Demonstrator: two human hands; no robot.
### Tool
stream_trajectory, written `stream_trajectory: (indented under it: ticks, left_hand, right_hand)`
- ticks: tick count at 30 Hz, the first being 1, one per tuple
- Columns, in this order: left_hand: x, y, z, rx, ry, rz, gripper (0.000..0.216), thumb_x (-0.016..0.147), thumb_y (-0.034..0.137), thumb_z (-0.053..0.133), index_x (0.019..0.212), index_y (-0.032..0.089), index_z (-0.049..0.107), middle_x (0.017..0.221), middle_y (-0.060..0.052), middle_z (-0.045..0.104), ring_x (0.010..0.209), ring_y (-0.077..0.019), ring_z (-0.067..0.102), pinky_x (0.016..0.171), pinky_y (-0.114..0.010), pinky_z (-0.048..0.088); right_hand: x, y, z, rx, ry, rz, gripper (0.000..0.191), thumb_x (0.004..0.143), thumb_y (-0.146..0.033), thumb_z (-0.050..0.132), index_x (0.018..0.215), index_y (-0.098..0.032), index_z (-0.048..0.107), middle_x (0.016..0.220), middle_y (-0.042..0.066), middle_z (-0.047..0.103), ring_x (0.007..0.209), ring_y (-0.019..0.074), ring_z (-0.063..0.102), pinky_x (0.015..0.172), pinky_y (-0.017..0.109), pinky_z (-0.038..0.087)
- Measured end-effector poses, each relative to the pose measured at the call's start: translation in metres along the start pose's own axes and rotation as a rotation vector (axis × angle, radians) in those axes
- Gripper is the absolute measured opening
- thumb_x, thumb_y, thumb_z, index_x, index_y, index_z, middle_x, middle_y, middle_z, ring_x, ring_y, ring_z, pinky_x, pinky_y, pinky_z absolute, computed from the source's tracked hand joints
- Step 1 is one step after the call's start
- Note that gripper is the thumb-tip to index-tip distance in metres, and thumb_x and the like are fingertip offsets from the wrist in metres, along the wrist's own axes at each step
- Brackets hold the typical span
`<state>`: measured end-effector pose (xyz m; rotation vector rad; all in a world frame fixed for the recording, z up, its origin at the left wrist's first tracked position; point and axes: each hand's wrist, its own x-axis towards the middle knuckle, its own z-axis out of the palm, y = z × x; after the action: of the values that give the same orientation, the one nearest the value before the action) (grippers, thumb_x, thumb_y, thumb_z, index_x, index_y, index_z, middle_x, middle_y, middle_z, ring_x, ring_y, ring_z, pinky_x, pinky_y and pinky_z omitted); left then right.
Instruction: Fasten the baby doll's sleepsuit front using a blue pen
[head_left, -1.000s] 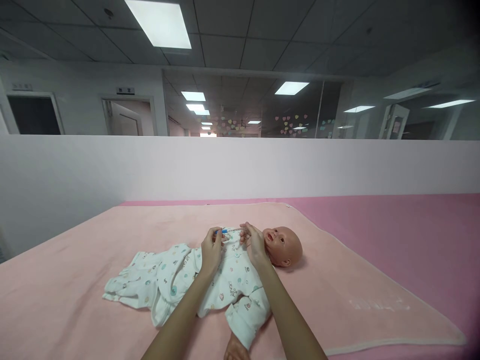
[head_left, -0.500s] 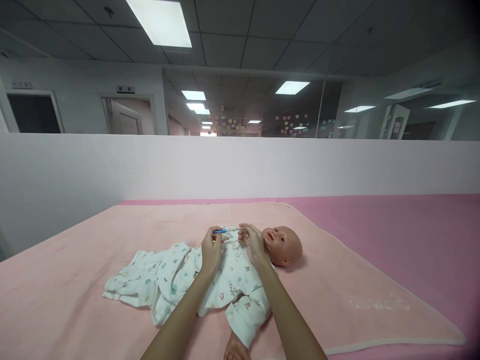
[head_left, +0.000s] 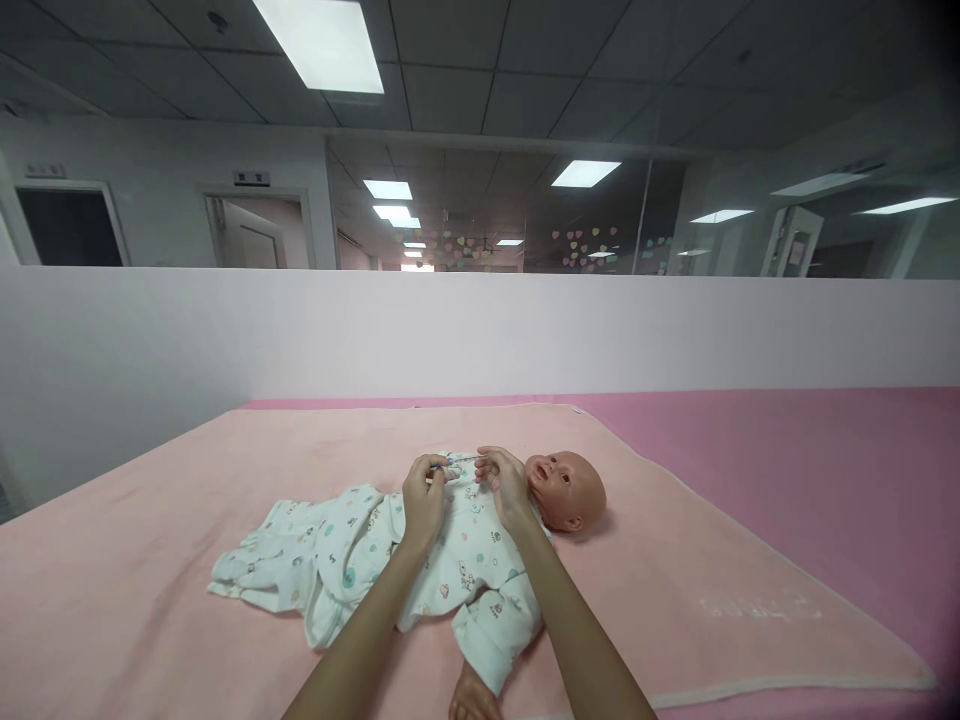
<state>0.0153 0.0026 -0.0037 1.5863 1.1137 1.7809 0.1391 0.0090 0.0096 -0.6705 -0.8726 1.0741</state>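
Observation:
A thin, pale stick with a blue end, which looks like a thermometer (head_left: 463, 459), lies nearly level between my hands, above the doll's chest. My left hand (head_left: 424, 497) pinches its blue end between thumb and fingers. At the other end, the curled fingers of my right hand (head_left: 506, 485) meet the tip; the exact grip is small and partly hidden. Under both hands a baby doll (head_left: 568, 490) lies on its back, head to the right, in a white printed outfit (head_left: 450, 575). One doll hand (head_left: 474, 694) shows at the near sleeve.
Beneath the doll is a peach blanket (head_left: 675, 600) with a pale edge, spread over a pink surface (head_left: 847, 480). A low white wall (head_left: 480, 335) runs along the back. Beyond it are a doorway, glass panes with heart stickers, and ceiling lights.
Less of the blue end shows between the fingers of my left hand now, as if the stick has turned or shifted slightly. Both hands and the doll stay in place.

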Motion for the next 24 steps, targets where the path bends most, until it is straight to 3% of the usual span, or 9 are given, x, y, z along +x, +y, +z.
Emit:
stream_trajectory:
  ticks: [15,19,24]
  left_hand:
    - [-0.001,0.006,-0.001,0.019,-0.008,0.023,0.020,0.071,0.019,0.040,0.076,0.018,0.059,0.087,-0.004,0.060,0.078,-0.0159,0.056,0.064,-0.025,0.043]
    - [-0.002,0.009,-0.002,0.001,-0.009,0.056,0.020,0.071,0.019,0.040,0.070,0.018,0.060,0.086,-0.004,0.060,0.081,-0.0164,0.055,0.064,-0.024,0.043]
    - [-0.001,0.010,-0.002,-0.006,0.003,0.059,0.015,0.072,0.018,0.041,0.073,0.017,0.056,0.088,-0.004,0.059,0.078,-0.0152,0.055,0.065,-0.025,0.044]
  right_hand:
    - [-0.002,-0.005,0.002,0.020,0.001,-0.007,0.012,0.062,-0.023,0.053,0.070,-0.016,0.060,0.055,-0.002,0.055,0.047,0.0084,0.050,0.047,0.021,0.040]
    - [-0.006,-0.008,0.006,-0.019,-0.102,0.025,0.016,0.067,-0.031,0.054,0.063,-0.016,0.056,0.050,-0.004,0.051,0.041,0.0065,0.046,0.041,0.019,0.037]
    - [-0.001,-0.014,0.017,-0.323,-0.253,0.066,0.030,0.066,-0.044,0.058,0.066,-0.014,0.060,0.041,-0.004,0.049,0.031,0.0066,0.041,0.030,0.017,0.030]
